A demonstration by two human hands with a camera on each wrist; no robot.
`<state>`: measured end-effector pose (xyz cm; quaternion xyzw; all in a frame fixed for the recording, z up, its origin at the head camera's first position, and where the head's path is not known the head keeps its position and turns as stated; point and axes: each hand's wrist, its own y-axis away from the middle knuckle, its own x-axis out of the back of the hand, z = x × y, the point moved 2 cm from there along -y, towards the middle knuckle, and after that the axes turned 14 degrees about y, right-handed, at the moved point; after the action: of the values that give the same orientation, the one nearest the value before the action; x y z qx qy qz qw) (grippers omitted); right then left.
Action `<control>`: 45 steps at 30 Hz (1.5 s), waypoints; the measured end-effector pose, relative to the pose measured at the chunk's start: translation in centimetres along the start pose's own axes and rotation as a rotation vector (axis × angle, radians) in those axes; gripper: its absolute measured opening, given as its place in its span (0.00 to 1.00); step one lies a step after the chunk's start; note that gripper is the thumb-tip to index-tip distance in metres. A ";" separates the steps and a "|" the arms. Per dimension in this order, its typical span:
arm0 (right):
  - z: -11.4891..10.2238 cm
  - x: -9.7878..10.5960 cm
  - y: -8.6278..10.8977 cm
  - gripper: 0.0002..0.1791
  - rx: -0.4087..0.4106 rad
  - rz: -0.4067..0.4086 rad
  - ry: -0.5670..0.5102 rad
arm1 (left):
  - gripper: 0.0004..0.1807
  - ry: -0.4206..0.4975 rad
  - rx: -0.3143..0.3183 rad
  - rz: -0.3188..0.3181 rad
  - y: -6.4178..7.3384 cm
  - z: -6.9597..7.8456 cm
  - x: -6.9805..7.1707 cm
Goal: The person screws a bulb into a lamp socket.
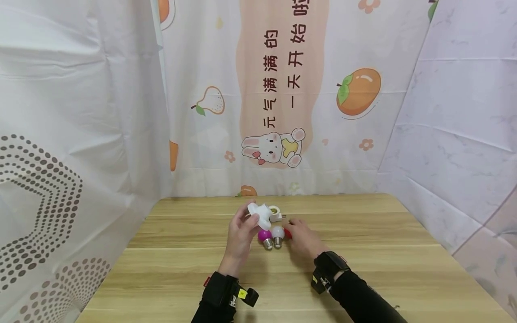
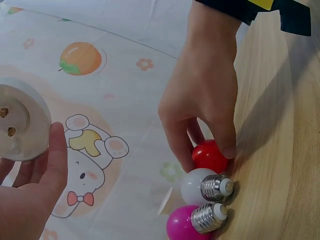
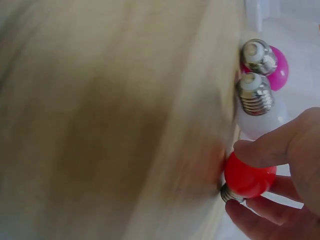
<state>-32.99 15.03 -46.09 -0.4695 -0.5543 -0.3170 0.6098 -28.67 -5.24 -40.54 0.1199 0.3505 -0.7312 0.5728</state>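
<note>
The left hand (image 1: 239, 235) grips a white holder (image 1: 260, 216), its thumb on the near face; the right hand (image 1: 304, 238) pinches a red bulb (image 3: 250, 175) between thumb and fingers, down at the table (image 1: 181, 242). Between the two hands lie a white bulb (image 1: 278, 232), just left of the right hand's fingertips, and a purple bulb (image 1: 264, 236) beside it, nearer the left hand; both have their metal screw ends towards the person. Just beyond the left hand is a white socket (image 1: 277, 218) with a ring and plug prongs, the prongs pointing towards the right hand's side. Farther off, past both hands, hangs a printed curtain (image 1: 202, 54).

From the head, the right fingers cover most of the red bulb, and the holder overlaps the socket's edge. The left wrist view cuts off the holder at its border. In the right wrist view the tabletop is blurred, and fingertips partly hide the red bulb's screw end.
</note>
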 end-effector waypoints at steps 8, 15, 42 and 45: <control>0.1 -0.3 0.1 0.14 -0.019 0.032 0.011 | 0.30 0.021 0.010 -0.017 0.0 0.1 0.1; 0.6 -0.6 0.2 0.17 -0.028 0.095 0.027 | 0.30 0.022 0.004 -0.024 -0.1 0.0 0.0; 1.2 -0.4 1.4 0.13 0.003 0.226 0.096 | 0.31 -0.017 0.027 0.009 -0.2 -0.1 0.5; 1.2 -0.3 1.6 0.16 -0.006 0.231 0.090 | 0.30 -0.023 0.029 0.013 -0.2 -0.1 0.5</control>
<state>-32.08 16.67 -46.74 -0.5173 -0.4677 -0.2667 0.6652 -29.04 -5.57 -40.79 0.1218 0.3325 -0.7339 0.5797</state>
